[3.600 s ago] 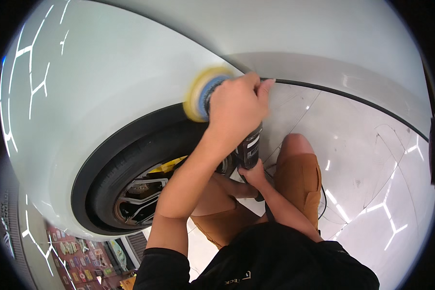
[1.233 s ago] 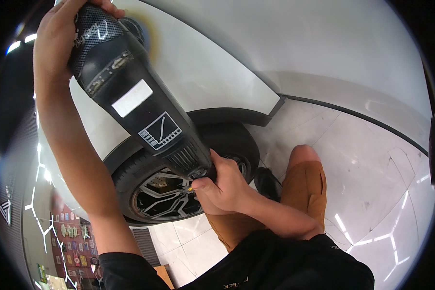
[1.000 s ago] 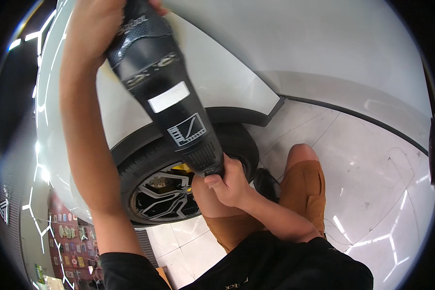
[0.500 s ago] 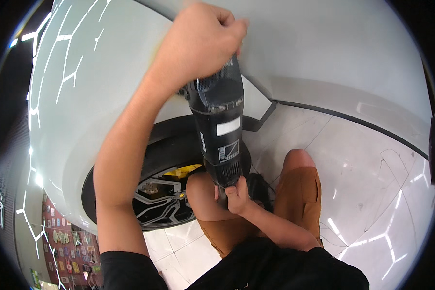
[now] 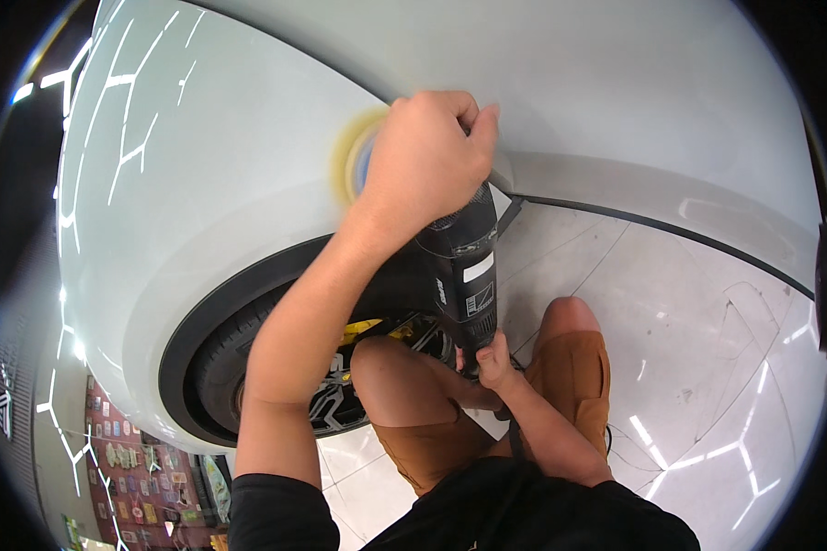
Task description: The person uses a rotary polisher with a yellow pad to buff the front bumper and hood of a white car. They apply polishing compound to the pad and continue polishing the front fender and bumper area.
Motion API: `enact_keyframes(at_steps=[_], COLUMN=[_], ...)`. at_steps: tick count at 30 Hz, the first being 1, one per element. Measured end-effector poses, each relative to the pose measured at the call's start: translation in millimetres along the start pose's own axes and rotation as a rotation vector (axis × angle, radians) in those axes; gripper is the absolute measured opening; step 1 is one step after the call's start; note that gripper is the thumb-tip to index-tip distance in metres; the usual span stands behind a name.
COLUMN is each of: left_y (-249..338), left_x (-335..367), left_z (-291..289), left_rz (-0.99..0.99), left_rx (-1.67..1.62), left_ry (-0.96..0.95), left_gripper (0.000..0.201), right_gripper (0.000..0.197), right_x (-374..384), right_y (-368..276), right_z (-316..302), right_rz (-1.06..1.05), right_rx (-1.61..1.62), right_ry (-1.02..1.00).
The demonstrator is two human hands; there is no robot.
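Observation:
A black car polisher (image 5: 469, 253) slants across the middle of the view. Its round yellow pad (image 5: 344, 163), smeared as though spinning, lies against the pale car fender (image 5: 248, 151) above the wheel arch. My left hand (image 5: 427, 151) is closed over the polisher's head, hiding most of it. Lower down, my right hand (image 5: 494, 361) grips the tool's narrow rear end, thumb on the near side. Part of the pad is covered by my left hand and wrist.
Below the fender is a tyre (image 5: 219, 367) with a grey-spoked rim and yellow brake caliper (image 5: 362, 328). The car door (image 5: 634, 101) rises at right, beyond a dark panel gap. My bent knees (image 5: 390, 376) are close to the wheel, over pale floor tiles (image 5: 680, 321).
The polisher and both my hands have shifted right; my left hand has also come down. The yellow pad, earlier hidden behind my hand and arm, now shows on the fender.

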State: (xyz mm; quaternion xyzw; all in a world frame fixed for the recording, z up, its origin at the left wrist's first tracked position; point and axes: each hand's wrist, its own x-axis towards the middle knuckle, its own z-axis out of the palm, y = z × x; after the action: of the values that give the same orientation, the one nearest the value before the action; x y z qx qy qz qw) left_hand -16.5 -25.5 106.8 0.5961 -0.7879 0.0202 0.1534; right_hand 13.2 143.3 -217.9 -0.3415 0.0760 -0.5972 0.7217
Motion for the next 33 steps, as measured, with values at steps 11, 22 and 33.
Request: enact_keyframes(at_steps=[11,22,33], left_y=[-2.2,7.2,50.2], left_x=[-12.2,12.2,48.1], left_z=[36.5,-71.4,-249.5], left_rz=[-0.019,-0.041,-0.157], left_rx=[-0.072,-0.010,0.331], left_ry=[-0.060,0.083,0.308], left_gripper=[0.037,0.045,0.031], right_gripper=[0.090,0.078,0.052], right_x=[-18.5,23.8,97.4], right_y=[31.7,-40.0,-185.6], right_z=[-12.3,36.2,150.1], right_rz=[0.020,-0.088,-0.176], right_rx=[0.078,-0.112,-0.296], right_ry=[0.100,-0.004,-0.140])
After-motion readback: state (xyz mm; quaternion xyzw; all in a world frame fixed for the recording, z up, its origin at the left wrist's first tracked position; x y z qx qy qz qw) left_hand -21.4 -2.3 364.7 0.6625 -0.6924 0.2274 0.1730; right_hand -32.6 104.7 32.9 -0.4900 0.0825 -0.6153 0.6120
